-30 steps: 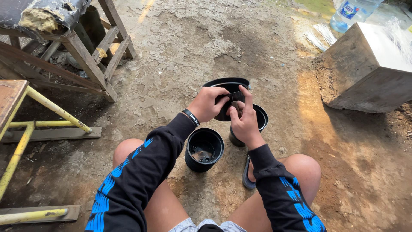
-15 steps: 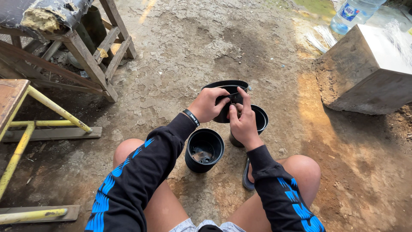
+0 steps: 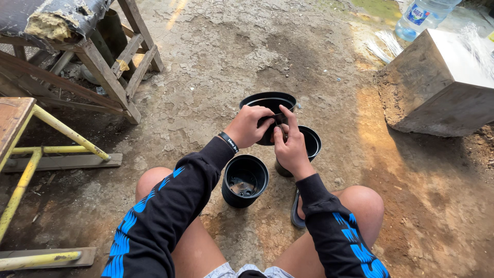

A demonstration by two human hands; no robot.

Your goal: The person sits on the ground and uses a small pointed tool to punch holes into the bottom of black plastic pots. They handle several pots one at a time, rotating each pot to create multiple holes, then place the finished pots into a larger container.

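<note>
I sit low with both knees in view. My left hand [image 3: 250, 125] and my right hand [image 3: 289, 146] both grip a black plastic plant pot [image 3: 269, 103], held tilted above the ground with its mouth facing away. A second black pot [image 3: 311, 142] stands on the dirt just behind my right hand. A third black pot [image 3: 245, 181] stands upright between my knees, with a little dirt and drain holes showing at its bottom. A black wristband sits on my left wrist.
Cracked dirt ground all around. A wooden frame [image 3: 103, 67] with torn padding stands at the upper left, yellow metal bars [image 3: 31, 154] at the left edge. A concrete block [image 3: 437, 87] sits at the upper right, a plastic water bottle [image 3: 419, 18] behind it.
The held pot stays in both hands; my fingers have shifted slightly on its rim. The other pots have not moved.
</note>
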